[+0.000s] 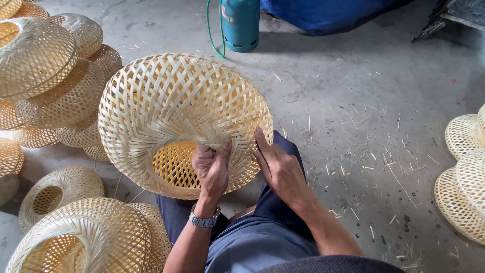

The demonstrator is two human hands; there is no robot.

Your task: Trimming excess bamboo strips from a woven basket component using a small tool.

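While the big woven bamboo basket (184,124) rests tilted on the person's lap, opening toward them, more finished baskets (48,76) pile up at left and others (465,177) at right on the concrete floor (353,91), all empty. Left hand (212,167) is curled shut on the rim strips; right hand (280,167) lies just beside, fingers extended, pressing the rim's outer weave.

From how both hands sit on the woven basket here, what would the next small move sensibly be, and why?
Probably tucking the strip at the opening's rim. The left hand grips the inner rim of the woven basket with fingers curled over its edge, while the right hand presses flat on the weave beside it. Both bear on the same rim section, so that spot seems to be the one in work.
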